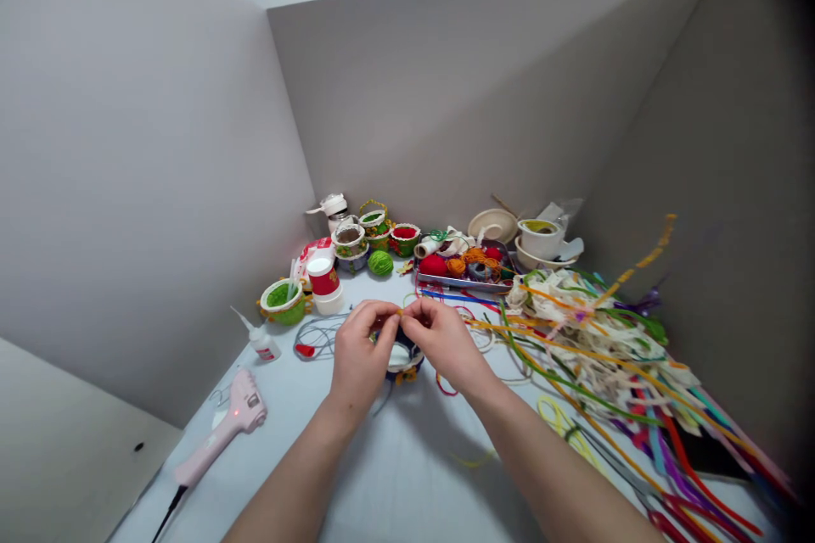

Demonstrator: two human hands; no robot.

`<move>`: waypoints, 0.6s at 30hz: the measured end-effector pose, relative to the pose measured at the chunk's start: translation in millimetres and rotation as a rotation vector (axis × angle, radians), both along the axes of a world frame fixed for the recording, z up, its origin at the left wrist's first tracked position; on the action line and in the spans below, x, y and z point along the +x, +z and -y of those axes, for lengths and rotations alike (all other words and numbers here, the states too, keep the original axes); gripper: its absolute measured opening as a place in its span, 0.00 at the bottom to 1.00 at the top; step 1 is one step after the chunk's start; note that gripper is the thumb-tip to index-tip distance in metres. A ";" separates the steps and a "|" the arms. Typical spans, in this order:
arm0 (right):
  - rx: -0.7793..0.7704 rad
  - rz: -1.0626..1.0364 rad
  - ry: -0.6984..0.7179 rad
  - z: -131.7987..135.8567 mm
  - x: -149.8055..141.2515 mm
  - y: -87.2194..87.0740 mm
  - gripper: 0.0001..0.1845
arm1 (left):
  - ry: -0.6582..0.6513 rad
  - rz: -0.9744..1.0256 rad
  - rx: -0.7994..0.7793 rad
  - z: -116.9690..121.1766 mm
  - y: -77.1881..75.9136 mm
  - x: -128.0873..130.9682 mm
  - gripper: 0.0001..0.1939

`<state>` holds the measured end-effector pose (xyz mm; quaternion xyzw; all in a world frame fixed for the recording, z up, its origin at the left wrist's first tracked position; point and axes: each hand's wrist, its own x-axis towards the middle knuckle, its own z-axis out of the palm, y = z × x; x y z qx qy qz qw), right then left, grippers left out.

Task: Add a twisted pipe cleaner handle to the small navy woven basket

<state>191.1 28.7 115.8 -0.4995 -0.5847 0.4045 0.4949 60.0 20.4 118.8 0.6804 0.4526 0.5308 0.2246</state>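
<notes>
My left hand (368,344) and my right hand (439,335) meet at the fingertips above the table. Both are closed in a pinch on a thin orange strand (400,313), of which only a tiny bit shows between the fingers. Just below them stands a small dark blue basket (407,372) with a pale inside and orange flowers on its front. My fingers partly cover its rim. Beyond my right hand, a long orange pipe cleaner (573,345) stretches across the table; I cannot tell whether it joins the strand.
At left lie a pink glue gun (220,433) and a glue bottle (263,345). Small decorated baskets (350,244) and a green yarn ball (380,263) stand behind. A tray (468,282) holds yarn. Tangled strips (592,327) and red-handled scissors (675,517) fill the right.
</notes>
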 end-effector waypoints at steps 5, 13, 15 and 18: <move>-0.053 -0.050 0.022 -0.9 -1.5 0.3 0.07 | 0.010 -0.016 -0.026 -1.7 -0.5 -2.3 0.05; -0.047 -0.072 0.015 -2.9 -0.2 -1.6 0.06 | 0.011 -0.142 0.159 0.8 -1.3 -0.3 0.07; -0.033 -0.074 0.006 -3.3 0.1 -3.3 0.06 | 0.005 -0.146 0.179 1.4 -1.5 0.1 0.08; -0.026 -0.072 -0.010 -4.0 -0.5 -5.9 0.06 | 0.004 -0.136 0.187 1.7 -2.6 1.0 0.09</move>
